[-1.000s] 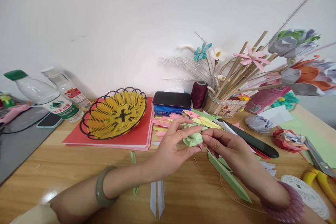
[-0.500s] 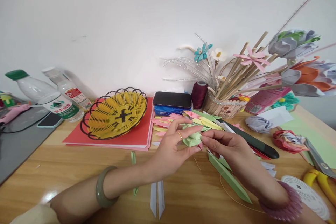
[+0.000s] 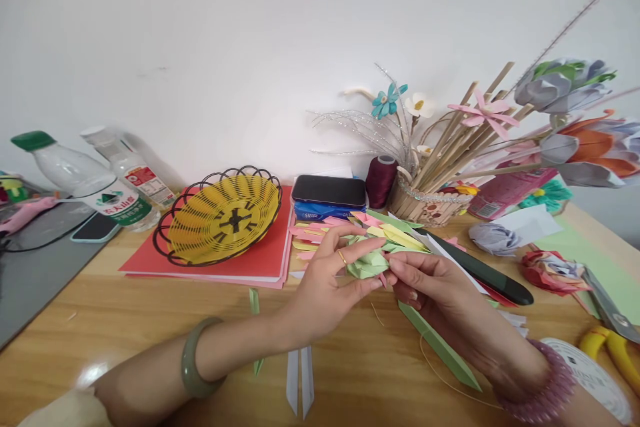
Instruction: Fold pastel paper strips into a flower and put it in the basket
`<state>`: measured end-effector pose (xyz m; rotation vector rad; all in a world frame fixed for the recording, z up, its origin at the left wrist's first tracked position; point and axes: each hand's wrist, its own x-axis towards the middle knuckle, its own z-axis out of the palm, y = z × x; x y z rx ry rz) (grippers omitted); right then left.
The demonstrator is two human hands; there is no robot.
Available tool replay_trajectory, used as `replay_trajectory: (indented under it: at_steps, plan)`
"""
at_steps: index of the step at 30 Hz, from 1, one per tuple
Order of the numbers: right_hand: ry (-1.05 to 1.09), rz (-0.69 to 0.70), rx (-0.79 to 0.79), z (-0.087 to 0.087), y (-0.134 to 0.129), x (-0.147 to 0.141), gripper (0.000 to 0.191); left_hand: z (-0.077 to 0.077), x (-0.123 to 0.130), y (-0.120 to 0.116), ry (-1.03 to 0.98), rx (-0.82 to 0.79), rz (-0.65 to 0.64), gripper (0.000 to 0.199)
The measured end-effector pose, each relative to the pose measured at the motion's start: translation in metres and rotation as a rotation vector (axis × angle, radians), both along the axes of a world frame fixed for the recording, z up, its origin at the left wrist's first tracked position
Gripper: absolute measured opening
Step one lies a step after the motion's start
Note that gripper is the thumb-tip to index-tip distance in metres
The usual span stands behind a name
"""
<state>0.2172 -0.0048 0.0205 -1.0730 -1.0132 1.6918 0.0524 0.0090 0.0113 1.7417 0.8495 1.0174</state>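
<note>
My left hand (image 3: 325, 280) curls its thumb and fingers around a light green folded-paper piece (image 3: 367, 265), a bit of pink showing at its lower edge. From the other side, the thumb and fingertips of my right hand (image 3: 433, 287) pinch the same piece at its right edge. Behind my hands lie pink and yellow folded paper strips (image 3: 400, 237). A long green folded strip (image 3: 445, 350) rests under my right hand. Two white folded strips (image 3: 300, 383) and a narrow green strip (image 3: 255, 310) lie near my left forearm.
A yellow woven basket (image 3: 195, 233) sits on red paper (image 3: 143, 260) at left, beside plastic bottles (image 3: 107, 197). A phone (image 3: 330, 191), a maroon thread spool (image 3: 381, 183) and a flower pot (image 3: 425, 207) stand behind. Scissors (image 3: 615, 347) and a white spool (image 3: 590, 380) are at right.
My right hand has shifted slightly right, and its lower fingers show a little more. My left hand keeps its hold on the green paper piece.
</note>
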Motion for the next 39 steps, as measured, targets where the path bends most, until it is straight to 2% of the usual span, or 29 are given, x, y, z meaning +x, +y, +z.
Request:
replay_trajectory:
  at_steps: [7,12,20,25,29,39]
  plan:
    - [-0.076,-0.045,0.004,-0.003,-0.0011,-0.0012,0.021,0.001,0.0008,-0.0012,0.017,0.003,0.011,0.038]
    - [-0.198,-0.057,0.073,-0.0007,-0.0018,-0.0051,0.026,0.0017,0.0018,-0.002,0.044,-0.022,0.015,0.038]
    - [-0.576,-0.081,0.427,0.0047,-0.0059,-0.0049,0.022,-0.0015,0.001,-0.0028,0.067,-0.043,0.013,0.038]
    - [-0.69,-0.06,0.559,0.0032,-0.0052,-0.003,0.019,-0.002,0.0015,-0.0026,0.079,-0.045,0.019,0.038]
    - [-0.719,-0.053,0.589,0.004,-0.0058,-0.0036,0.02,-0.0012,0.002,-0.0021,0.083,-0.045,0.017,0.038]
    - [-0.698,-0.075,0.55,0.0033,-0.0059,-0.0017,0.016,-0.0002,0.0016,-0.0015,0.051,0.005,0.041,0.034]
